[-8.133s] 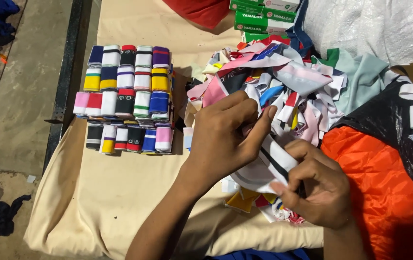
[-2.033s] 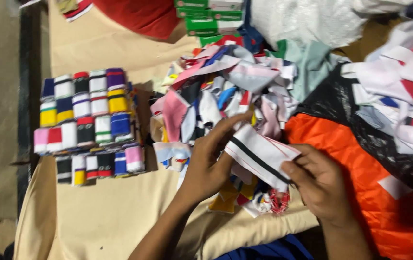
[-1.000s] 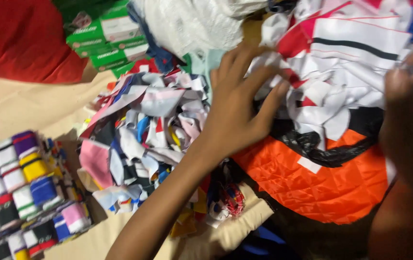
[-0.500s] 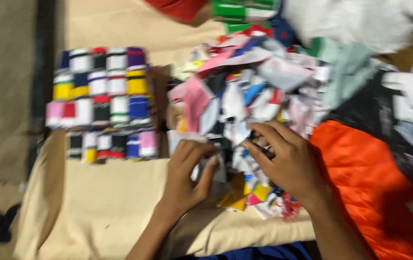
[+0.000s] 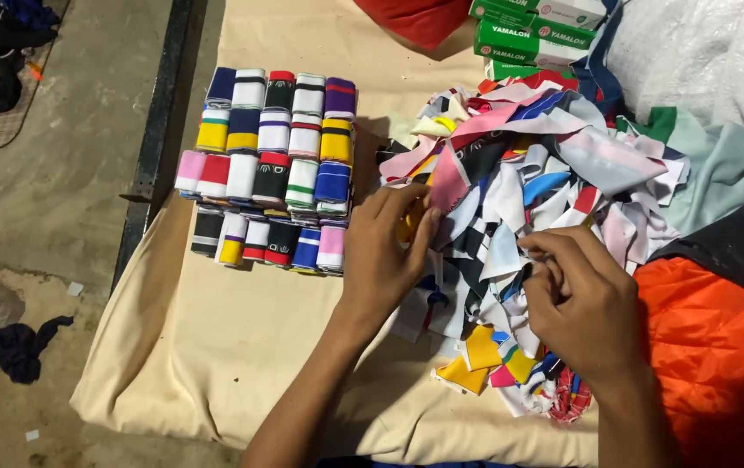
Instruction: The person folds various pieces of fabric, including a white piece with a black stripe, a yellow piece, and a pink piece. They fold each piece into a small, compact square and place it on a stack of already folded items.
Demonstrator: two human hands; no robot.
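The heap of cut strips (image 5: 528, 199) is thin knit cloth, smooth, with a slight sheen on the printed pieces. The folded stack of banded pieces (image 5: 272, 165) is ribbed knit, matt. The beige table cover (image 5: 216, 347) is plain woven cloth, matt and creased. The orange fabric (image 5: 710, 347) looks quilted and faintly glossy. The green and white boxes (image 5: 528, 30) are smooth card. The floor (image 5: 60, 225) is rough, stained concrete.

right hand (image 5: 584, 303) fingers (image 5: 554, 251) buried in fabric scraps (image 5: 528, 182), green boxes (image 5: 532, 26) cropped
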